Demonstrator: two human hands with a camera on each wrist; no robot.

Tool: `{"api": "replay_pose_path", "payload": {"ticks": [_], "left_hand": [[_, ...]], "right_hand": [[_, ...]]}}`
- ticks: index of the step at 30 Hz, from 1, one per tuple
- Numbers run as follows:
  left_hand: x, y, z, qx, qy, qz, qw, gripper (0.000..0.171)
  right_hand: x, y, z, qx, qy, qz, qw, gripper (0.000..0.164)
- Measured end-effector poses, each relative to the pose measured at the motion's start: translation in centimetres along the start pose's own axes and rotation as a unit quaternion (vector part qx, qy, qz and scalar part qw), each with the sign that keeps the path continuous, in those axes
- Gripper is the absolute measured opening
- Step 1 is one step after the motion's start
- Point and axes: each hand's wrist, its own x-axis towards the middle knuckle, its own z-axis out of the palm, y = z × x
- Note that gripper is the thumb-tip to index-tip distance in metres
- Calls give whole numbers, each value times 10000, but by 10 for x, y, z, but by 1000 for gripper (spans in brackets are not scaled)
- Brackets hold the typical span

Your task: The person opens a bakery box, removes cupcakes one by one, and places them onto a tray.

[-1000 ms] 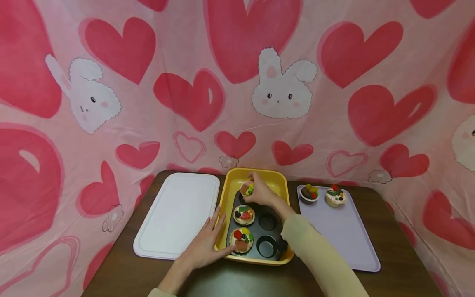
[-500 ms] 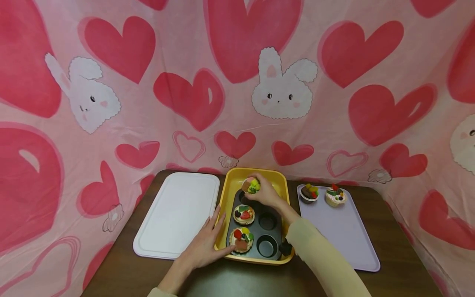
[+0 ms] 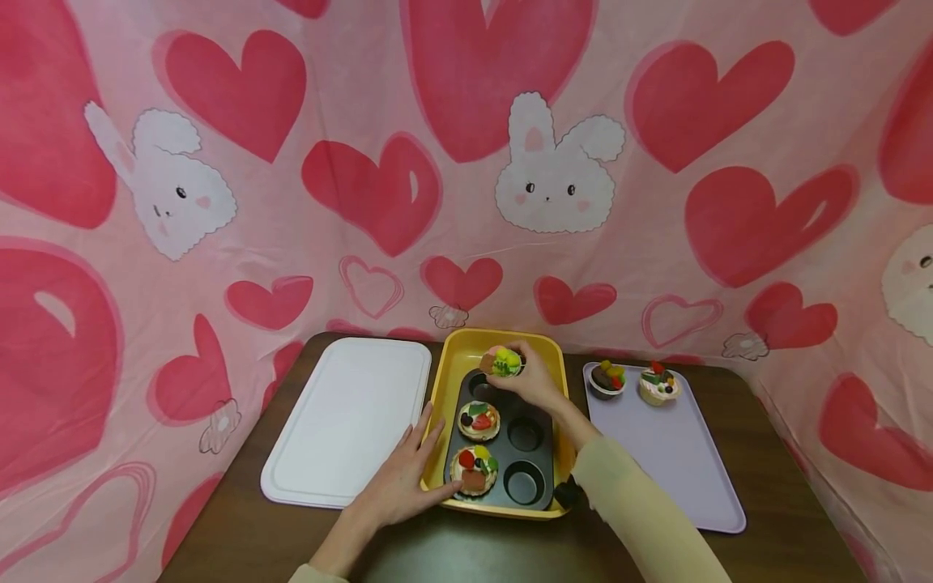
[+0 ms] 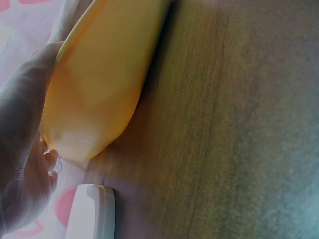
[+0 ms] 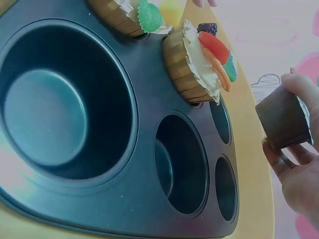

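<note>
Pinching a fruit-topped cupcake (image 3: 503, 363), right hand (image 3: 538, 382) holds it above the muffin pan (image 3: 501, 453), near the yellow tray's (image 3: 551, 346) far edge. Left hand (image 3: 399, 481), fingers spread, touches that tray's near-left corner. Tray sits mid-desk (image 3: 452, 555); white board (image 3: 350, 421) toward left edge, purple tray (image 3: 663, 453) toward right.

The right sleeve (image 3: 641, 510), just right of the yellow tray (image 3: 543, 344), is long, plain and pale cream, with soft folds and a slightly wavy cuff (image 3: 592, 470). A small black attachment (image 3: 567, 492), too small to make out, sits by this cuff at the tray's near right corner. Left of the tray and nearer the person, only the edge of a cream left sleeve (image 3: 315, 576) shows.
</note>
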Motion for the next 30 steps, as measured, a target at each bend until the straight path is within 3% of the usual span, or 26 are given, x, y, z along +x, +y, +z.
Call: {"api": "replay_pose_path", "payload": {"ticks": [5,11,30], "left_hand": [[0,-1,1,-22,-4,-10,10000,108],[-1,-1,1,-12,11,-54,10000,107],[-3,-1,4,38,111,-48,9999,108]], "right_hand": [[-2,3,-5,194,174,-146,9996,68],[-5,2,-13,679,280,31,9973,73],[-24,6,-32,977,674,202,9927,72]]}}
